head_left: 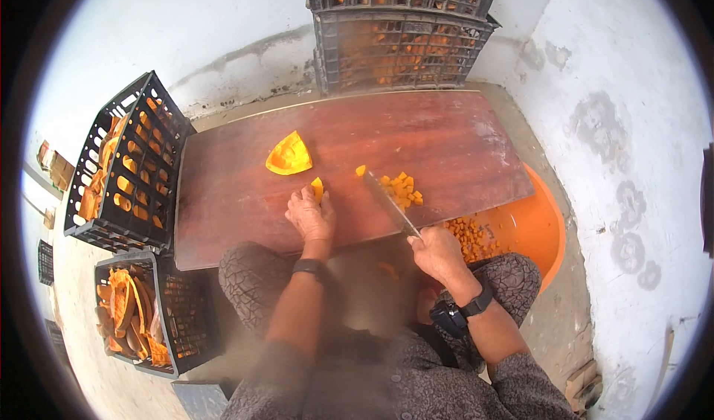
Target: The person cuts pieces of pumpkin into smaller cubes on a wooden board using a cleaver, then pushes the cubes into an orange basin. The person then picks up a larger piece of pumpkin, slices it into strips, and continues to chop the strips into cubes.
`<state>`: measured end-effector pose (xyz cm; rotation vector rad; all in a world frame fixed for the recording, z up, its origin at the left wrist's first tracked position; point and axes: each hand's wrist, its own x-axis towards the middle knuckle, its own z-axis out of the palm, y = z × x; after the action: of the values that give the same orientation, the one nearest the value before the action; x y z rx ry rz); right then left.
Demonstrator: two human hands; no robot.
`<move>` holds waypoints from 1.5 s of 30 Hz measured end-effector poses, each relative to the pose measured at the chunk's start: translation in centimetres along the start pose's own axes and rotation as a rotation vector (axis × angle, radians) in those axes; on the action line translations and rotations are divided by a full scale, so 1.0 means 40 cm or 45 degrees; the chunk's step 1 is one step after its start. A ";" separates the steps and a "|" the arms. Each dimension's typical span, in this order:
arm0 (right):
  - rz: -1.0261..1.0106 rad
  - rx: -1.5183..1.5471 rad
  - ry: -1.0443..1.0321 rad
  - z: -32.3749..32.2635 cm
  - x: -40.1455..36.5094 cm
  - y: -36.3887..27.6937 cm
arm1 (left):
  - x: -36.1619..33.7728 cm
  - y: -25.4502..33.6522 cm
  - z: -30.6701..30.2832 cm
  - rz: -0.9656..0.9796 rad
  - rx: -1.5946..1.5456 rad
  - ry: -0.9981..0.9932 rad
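My right hand (437, 255) is closed around the handle of a knife (390, 204), whose blade lies slanted over the reddish-brown board (230, 197). Beside the blade sits a small heap of orange pumpkin cubes (402, 189), with one cube near the tip. My left hand (310, 215) has its fingers closed on a small pumpkin piece (317, 189) resting on the board. Farther back lies a larger pumpkin chunk (289, 154), apart from both hands.
An orange tub (547, 226) with many cubes stands under the board's right edge. Black crates of pumpkin pieces stand at left (123, 189), lower left (167, 316) and stacked at the back (401, 52). A white wall (632, 122) rises on the right.
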<state>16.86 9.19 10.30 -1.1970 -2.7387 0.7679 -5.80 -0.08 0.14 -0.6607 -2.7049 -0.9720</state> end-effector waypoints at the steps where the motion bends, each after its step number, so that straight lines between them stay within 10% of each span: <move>1: -0.034 -0.028 0.041 0.003 0.000 0.001 | -0.001 -0.001 0.005 0.030 0.025 0.033; 45: -0.155 0.038 0.081 -0.011 -0.014 -0.030 | -0.106 0.054 -0.027 0.476 -0.374 -0.353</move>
<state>16.55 8.32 11.32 -1.0193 -2.7090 0.7408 -1.02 -0.73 0.81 -1.3923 -2.5290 -1.2601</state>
